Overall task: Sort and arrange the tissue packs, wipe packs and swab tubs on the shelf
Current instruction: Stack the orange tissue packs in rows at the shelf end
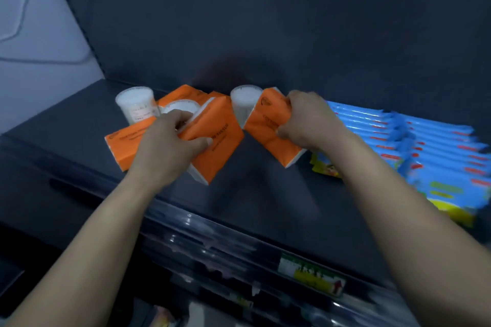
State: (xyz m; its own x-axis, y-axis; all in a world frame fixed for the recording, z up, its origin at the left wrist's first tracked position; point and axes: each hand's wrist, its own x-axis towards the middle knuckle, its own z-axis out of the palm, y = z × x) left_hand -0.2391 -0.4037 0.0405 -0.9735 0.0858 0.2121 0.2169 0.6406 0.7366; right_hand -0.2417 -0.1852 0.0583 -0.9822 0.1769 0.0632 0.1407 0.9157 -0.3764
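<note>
On the shelf, the left hand grips one orange tissue pack just left of the middle swab tub, which is full of white swabs. The right hand grips a second tissue pack just right of it. Both packs tilt, their long axes splaying toward the shelf front. The blue wipe packs lie farther right of the tub, nearest the right hand.

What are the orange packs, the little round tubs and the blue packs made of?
The orange tissue packs: probably thin plastic film over soft paper; smooth, printed, with white showing at the ends. The swab tubs: likely clear hard plastic; white shows through the wall. The blue wipe packs: seemingly glossy plastic wrap; pale glints run along them, though blurred.
</note>
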